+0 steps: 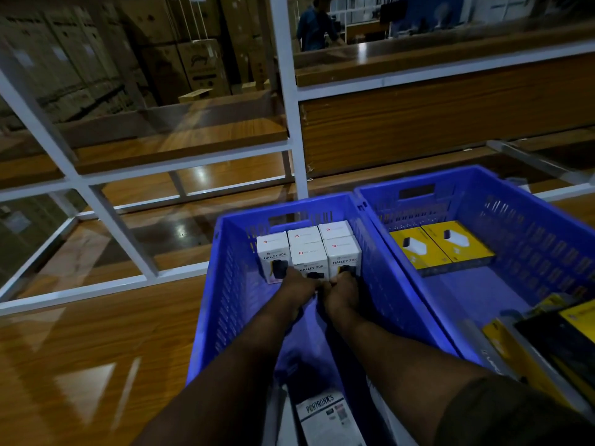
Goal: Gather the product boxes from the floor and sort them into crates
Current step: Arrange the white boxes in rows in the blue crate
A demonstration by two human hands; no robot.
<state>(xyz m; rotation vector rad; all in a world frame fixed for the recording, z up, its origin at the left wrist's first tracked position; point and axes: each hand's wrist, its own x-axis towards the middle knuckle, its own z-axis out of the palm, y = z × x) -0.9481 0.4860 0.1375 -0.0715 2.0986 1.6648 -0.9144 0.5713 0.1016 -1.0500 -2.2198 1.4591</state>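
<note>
Two bare hands reach into the left blue perforated plastic crate (225,284) at the centre of the frame, where five white cardboard product boxes (309,249) marked "HALLEY 20K" stand packed together against the far wall. The left hand (297,286) and the right hand (343,289) sit side by side, touching the lower front of the near row; the fingertips are tucked out of sight against the boxes, so whether they grip, pinch or merely press the cartons cannot be told. To the right, touching it, a second blue perforated plastic crate (531,226) holds two flat yellow product boxes (444,246) laid side by side at its far end, and darker black-and-yellow packages (566,329) crowd the lower right of the frame, cut off by the edge so that it is unclear whether they lie in the crate or in front of it. Sorting looks well under way, white to the left and yellow to the right, yet much of both crates stands unfilled. A white printed carton (328,416) at the bottom centre, between the forearms, appears still to await its place. How many boxes remain on the glossy wooden floor (80,349) cannot be judged, since most of it lies outside the view. Dim light and blur soften the stacked brown cartons (96,53) in the upper left.
</note>
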